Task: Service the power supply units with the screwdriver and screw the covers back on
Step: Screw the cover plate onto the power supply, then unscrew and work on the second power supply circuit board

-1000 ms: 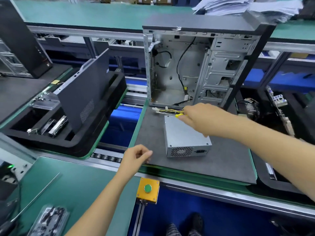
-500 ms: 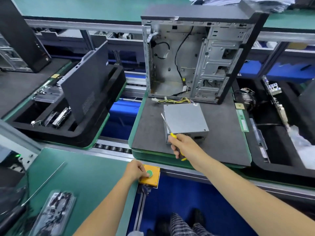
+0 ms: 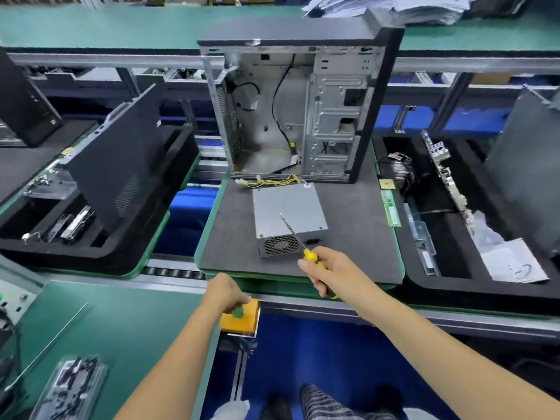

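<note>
Far left of left hand: black foam tray (image 3: 100, 262) holding a leaning dark side panel (image 3: 121, 165) and what look like drive parts (image 3: 75, 225) in its well.

Left hand (image 3: 225, 294) resting on yellow button box (image 3: 241, 318), fingers bent over the green button; pressing or merely touching, cannot tell.

Beyond and between both hands: power supply unit (image 3: 289, 213) flat on grey pallet mat (image 3: 230, 237), fan grille toward the person, yellow cable bundle (image 3: 272, 181) at far edge. Behind it, open PC case (image 3: 303, 116), upright, mostly stripped.

Likely rigid sheet-metal box, moderately heavy, smooth; best taken by opposite side walls, away from grille and wires.

Right hand (image 3: 328, 272) gripping yellow-handled screwdriver (image 3: 295, 233), shaft angled up over unit's near corner.

Right of right hand: second black tray (image 3: 424, 286) with RAM stick (image 3: 392, 212), circuit board (image 3: 445, 174), paper sheet (image 3: 512, 262).
</note>
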Available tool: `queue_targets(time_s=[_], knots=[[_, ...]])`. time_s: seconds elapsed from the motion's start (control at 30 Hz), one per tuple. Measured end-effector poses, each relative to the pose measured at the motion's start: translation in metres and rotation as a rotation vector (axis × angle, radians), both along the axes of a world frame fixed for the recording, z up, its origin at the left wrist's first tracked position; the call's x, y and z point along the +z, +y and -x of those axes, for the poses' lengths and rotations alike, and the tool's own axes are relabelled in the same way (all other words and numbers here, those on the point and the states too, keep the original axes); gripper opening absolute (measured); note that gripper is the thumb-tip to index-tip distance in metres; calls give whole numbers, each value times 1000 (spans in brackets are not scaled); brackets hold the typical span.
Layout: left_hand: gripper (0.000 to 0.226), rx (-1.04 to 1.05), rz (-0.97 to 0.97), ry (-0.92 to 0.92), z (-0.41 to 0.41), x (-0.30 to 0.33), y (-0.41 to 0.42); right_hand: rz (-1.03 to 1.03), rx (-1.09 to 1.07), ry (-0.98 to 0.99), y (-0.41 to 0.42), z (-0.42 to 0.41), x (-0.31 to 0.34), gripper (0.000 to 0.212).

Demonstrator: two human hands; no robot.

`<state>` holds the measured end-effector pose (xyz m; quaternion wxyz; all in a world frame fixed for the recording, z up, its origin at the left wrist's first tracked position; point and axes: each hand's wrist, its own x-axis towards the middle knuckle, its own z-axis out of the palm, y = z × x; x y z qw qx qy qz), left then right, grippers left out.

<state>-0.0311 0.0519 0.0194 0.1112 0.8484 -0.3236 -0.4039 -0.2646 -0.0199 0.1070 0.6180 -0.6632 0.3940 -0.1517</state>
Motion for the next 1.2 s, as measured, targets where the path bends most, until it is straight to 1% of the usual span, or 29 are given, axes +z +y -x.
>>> queue_targets(time_s=[0.1, 0.17, 0.3, 0.43, 0.53, 0.63, 0.73, 0.8, 0.83, 0.9, 0.97, 1.07, 1.1, 1.13, 1.2], knots=[[24, -73, 157, 333, 40, 37, -27, 61, -69, 5, -24, 42, 10, 31], [25, -111, 244, 465, 79, 63, -55, 79, -101, 5, -41, 72, 15, 34], [23, -206, 329, 567, 169, 99, -122, 67, -158, -1, -79, 136, 19, 33], [27, -299, 358, 601, 256, 119, -174, 89, -145, 83, -113, 200, 23, 27], [32, -394, 354, 622, 324, 131, -208, 196, -65, 128, -140, 260, 33, 28], [25, -502, 305, 677, 366, 145, -228, 303, -9, 139, -156, 308, 50, 33], [26, -549, 307, 852, 397, 155, -245, 264, -32, 93, -171, 347, 69, 34], [28, -549, 348, 939, 415, 156, -261, 196, -109, 75, -187, 367, 74, 34], [27, -535, 363, 951, 424, 156, -270, 171, -160, 83, -195, 375, 75, 33], [27, -490, 385, 917, 439, 151, -289, 130, -256, 102, -210, 387, 70, 31], [26, -463, 382, 877, 450, 143, -308, 111, -302, 113, -222, 398, 61, 30], [24, -389, 370, 808, 462, 126, -336, 151, -367, 153, -245, 422, 41, 30], [23, -343, 386, 740, 467, 120, -345, 184, -404, 213, -257, 434, 32, 28], [21, -290, 427, 623, 471, 112, -355, 228, -448, 299, -272, 449, 23, 27], [18, -197, 533, 325, 476, 98, -374, 314, -545, 491, -307, 480, 4, 26]])
